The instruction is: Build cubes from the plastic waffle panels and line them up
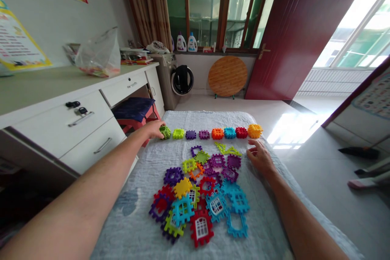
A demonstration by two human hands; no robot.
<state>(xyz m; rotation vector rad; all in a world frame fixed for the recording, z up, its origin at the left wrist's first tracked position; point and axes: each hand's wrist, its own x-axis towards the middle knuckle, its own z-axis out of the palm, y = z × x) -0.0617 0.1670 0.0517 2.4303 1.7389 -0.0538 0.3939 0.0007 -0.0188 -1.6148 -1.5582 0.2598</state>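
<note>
My left hand (156, 129) has its fingers around the green block (165, 132) at the left end of a row. The row continues rightward with a lime block (178, 133), a purple block (191, 134), an orange block (217, 133), a blue block (229, 133), a red block (241, 132) and a yellow block (255, 131). Just below the yellow block, my right hand (258, 155) rests with fingers apart, holding nothing. Loose flat pieces lie piled nearer to me, among them a red window piece (201, 227) and a yellow piece (183, 187).
A blue-grey cloth (128, 227) covers the surface under the blocks. Along the left stands a white desk (82, 126) with a plastic bag (102, 57), beside a dark-topped stool (134, 109). A washing machine (166, 77) and round wooden board (228, 76) stand beyond.
</note>
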